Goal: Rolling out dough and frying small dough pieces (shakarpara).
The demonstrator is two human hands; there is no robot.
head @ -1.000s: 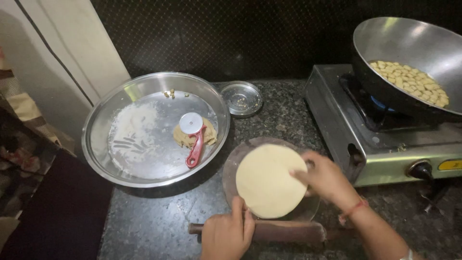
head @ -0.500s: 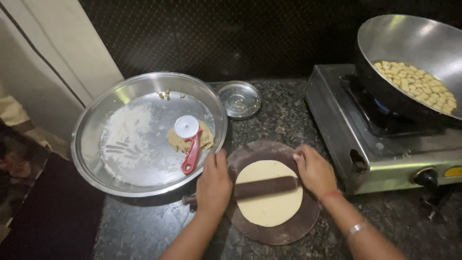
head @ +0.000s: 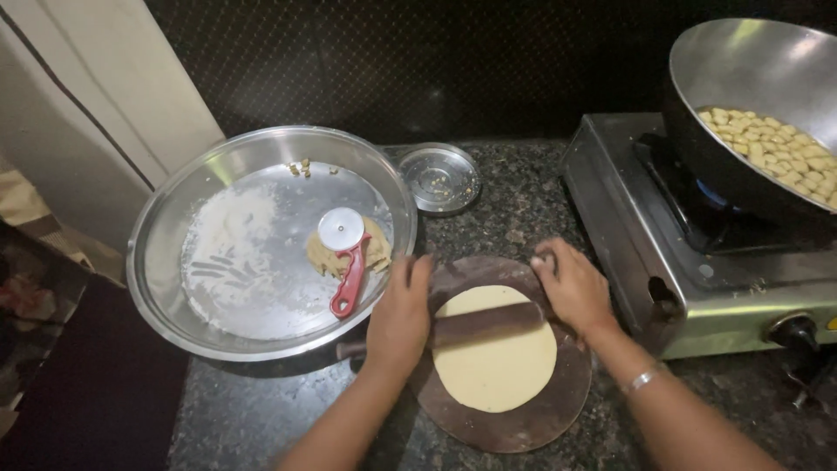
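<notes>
I have both hands flat on the pin (head: 485,324), palms pressing down: left hand (head: 399,316) on its left end, right hand (head: 571,288) on its right end, fingers loosely spread and not curled round it. The pin lies across the upper half of the dough (head: 495,359), a pale round sheet on the dark round board (head: 514,427) at the front of the worktop (head: 514,205).

My worry is the right side. The stove (head: 697,288) stands just beside the board, and my right hand is near its steel corner; a wide push that way could knock knuckles on it. Above sits the pan (head: 741,78) full of small pale pieces, its rim overhanging toward me, so lifting an elbow could jar it. I'd judge it hot, as a blue flame seems to show under it.

On the left, the big tray (head: 166,262) nearly touches my left hand; its rim could catch the pin's end. A red-handled cutter (head: 347,270) lies in it on a dough scrap.

Uneven pressure could thin the sheet on one side or run it off the board.

Free room lies mostly toward me, along the front of the worktop; a small lid (head: 445,177) sits behind.
</notes>
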